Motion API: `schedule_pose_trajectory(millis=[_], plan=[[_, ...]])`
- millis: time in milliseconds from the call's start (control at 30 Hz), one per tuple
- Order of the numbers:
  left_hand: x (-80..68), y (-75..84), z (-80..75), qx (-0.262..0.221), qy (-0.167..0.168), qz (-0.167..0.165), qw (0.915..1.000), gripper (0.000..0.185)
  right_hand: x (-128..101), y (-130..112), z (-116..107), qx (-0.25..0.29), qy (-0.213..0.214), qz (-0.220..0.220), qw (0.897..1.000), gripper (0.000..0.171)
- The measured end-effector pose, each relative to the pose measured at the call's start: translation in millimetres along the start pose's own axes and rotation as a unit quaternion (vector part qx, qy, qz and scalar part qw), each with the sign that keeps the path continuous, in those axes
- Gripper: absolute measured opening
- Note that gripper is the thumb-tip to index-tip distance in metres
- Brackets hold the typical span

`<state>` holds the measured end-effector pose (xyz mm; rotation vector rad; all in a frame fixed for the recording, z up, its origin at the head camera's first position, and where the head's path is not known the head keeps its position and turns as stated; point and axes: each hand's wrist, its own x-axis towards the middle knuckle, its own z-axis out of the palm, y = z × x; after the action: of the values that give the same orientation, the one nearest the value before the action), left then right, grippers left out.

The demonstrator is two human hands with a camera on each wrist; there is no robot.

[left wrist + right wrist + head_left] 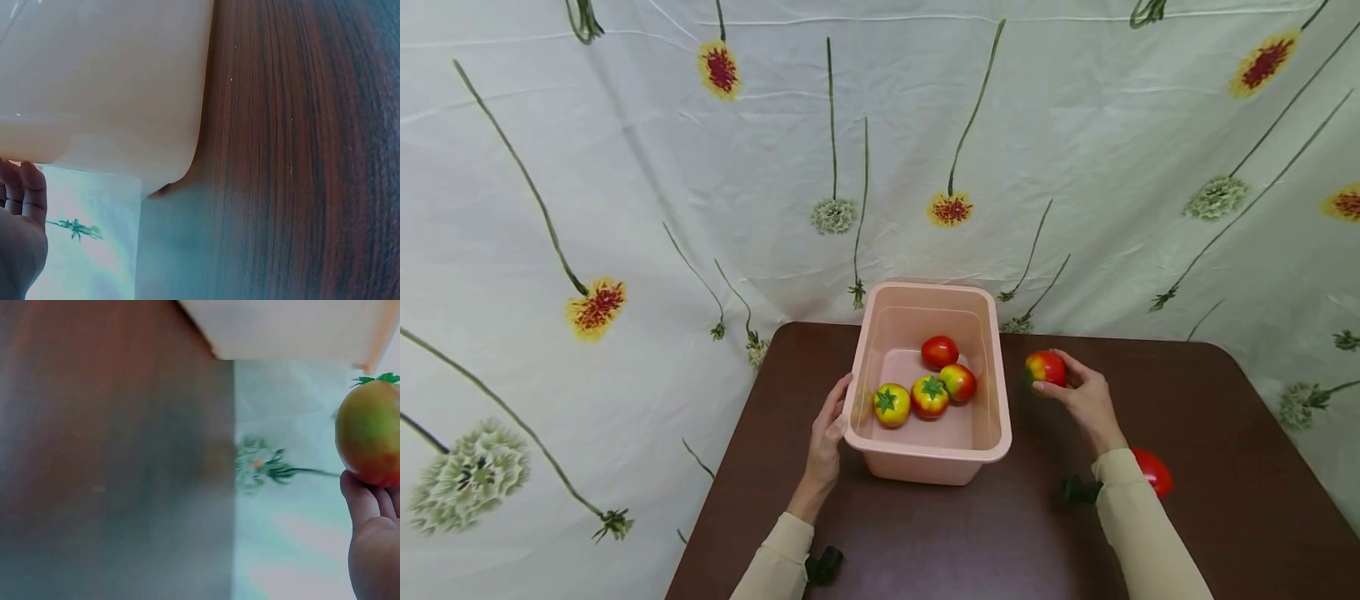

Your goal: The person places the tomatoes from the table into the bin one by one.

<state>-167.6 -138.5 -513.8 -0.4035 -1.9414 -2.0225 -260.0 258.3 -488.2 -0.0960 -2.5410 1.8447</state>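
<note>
A pink plastic bin (931,454) stands on the table, with several red and yellow tomatoes inside; two of them show green star-shaped leaf tops. My left hand (826,433) touches the bin's left side near its front corner, fingers fairly straight along the rim; the left wrist view catches its fingertips against the bin. To the right of the bin, my right hand (1086,400) pinches a red and yellow-green tomato (1046,368) between thumb and fingers, above the tabletop. In the right wrist view this tomato (370,432) has its green leaves upward.
Another red tomato (1152,472) lies on the table's right side, partly hidden by my right sleeve. The dark brown wooden table (1217,417) meets a white floral cloth (760,167) at its back edge. Dark devices are strapped at both wrists.
</note>
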Motion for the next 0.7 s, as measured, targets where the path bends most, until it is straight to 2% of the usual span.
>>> schedule_pose_trajectory(millis=[133,233,433,533,700], plan=[[0.1,0.3,0.5,-0.001,-0.004,0.002,1.0,0.06,9.3,-21.2,-4.6,-0.017,-0.01,-0.027,0.999,0.079],[0.4,-0.1,0.0,0.003,0.002,0.004,1.0,0.06,16.5,-36.5,-3.7,-0.006,-0.012,-0.04,0.999,0.08],[0.4,0.1,-0.4,0.009,0.005,0.002,0.9999,0.059,28.8,-60.8,9.5,0.052,0.001,-0.022,0.998,0.078],[-0.2,0.3,-0.1,0.01,0.004,0.002,0.9999,0.06,33.4,-69.4,20.0,0.078,-0.006,-0.017,0.997,0.078],[-1.0,1.3,-0.4,0.009,-0.002,0.003,1.0,0.06,40.9,-80.8,34.8,0.09,-0.026,-0.023,0.995,0.075]])
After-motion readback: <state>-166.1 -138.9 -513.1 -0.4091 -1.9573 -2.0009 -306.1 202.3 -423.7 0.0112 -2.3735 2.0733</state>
